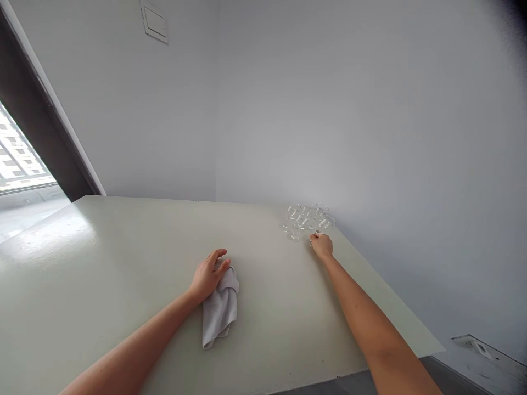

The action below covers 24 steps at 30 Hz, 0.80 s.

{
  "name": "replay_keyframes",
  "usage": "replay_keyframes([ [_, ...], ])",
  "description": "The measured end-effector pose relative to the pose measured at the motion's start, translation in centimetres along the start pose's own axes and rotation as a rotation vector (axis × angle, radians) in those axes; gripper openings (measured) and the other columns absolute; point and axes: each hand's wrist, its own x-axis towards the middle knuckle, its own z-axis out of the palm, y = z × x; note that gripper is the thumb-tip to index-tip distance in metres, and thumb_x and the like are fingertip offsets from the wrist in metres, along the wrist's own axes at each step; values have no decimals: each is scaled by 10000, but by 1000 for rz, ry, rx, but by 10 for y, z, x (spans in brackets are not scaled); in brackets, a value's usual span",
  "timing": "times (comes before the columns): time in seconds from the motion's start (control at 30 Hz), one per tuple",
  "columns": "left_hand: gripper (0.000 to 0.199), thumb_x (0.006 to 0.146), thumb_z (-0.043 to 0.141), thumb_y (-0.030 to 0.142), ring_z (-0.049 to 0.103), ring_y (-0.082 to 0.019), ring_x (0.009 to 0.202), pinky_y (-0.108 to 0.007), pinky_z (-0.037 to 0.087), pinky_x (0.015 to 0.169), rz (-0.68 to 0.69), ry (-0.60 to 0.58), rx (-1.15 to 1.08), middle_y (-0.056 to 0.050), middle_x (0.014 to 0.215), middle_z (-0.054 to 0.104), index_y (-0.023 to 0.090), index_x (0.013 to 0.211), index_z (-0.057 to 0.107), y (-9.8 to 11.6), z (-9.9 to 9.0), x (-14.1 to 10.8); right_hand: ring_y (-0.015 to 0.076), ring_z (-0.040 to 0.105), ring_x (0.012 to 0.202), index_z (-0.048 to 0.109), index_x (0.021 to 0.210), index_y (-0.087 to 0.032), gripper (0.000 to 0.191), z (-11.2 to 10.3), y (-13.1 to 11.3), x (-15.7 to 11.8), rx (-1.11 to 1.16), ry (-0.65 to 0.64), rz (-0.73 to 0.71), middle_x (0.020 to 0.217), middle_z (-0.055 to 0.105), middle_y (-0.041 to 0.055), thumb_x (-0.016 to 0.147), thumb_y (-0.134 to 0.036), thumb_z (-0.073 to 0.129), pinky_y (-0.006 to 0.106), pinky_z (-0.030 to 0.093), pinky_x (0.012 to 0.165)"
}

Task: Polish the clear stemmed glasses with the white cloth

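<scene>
My left hand (pixel 208 277) lies on the tabletop with its fingers curved around the upper end of a crumpled grey cloth (pixel 222 312). The rest of the cloth trails toward me on the table. Farther off to the right, my right hand (pixel 322 245) is closed at the low part of a clear stemmed glass (pixel 326 222); the fingers hide most of its stem and foot. Several similar clear glasses (pixel 300 221) stand close together just left of and behind that hand. Their outlines overlap, and they look empty.
The pale table (pixel 123 274) reaches to the grey wall (pixel 349 120) at the back and narrows to a corner at front right. A light switch (pixel 155 23) is high on the left wall. A dark-framed window (pixel 20 148) is at far left.
</scene>
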Motion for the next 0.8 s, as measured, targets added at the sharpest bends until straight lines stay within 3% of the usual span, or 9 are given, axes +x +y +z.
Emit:
replay_keyframes([
  [0.33,278,716,572,389,559,-217,979,-351,397,887,-70,58,-194,-52,1056,620,252,957,594,-8,0,6,207,605,723,635,705,-163,238,8,-10,11,-101,-60,23,722,644,91,711,-380,537,271,399,601],
  [0.5,250,689,591,325,569,-202,954,-338,400,882,-126,112,-345,-65,994,636,212,912,599,-7,-2,8,236,594,818,553,1028,-146,406,-8,-5,-10,-86,-25,-31,875,647,109,682,-355,588,297,398,659],
  [0.63,214,681,589,291,570,-189,938,-331,393,874,-172,161,-421,-63,961,641,204,876,589,-5,-1,10,205,583,786,536,989,-185,278,-14,-25,-65,-8,29,-129,873,639,76,760,-331,479,298,405,686],
  [0.73,209,679,593,288,569,-175,911,-315,392,856,-171,182,-444,-60,952,640,204,869,587,-7,0,10,187,566,710,568,829,-211,182,-8,-68,-134,273,-141,-532,768,621,46,781,-355,468,305,428,681],
  [0.8,213,678,593,285,567,-164,887,-302,399,832,-170,185,-456,-60,953,639,198,872,584,-9,-1,10,189,557,676,581,867,-252,198,-2,-100,-183,368,-320,-762,764,600,31,815,-388,447,327,441,628],
])
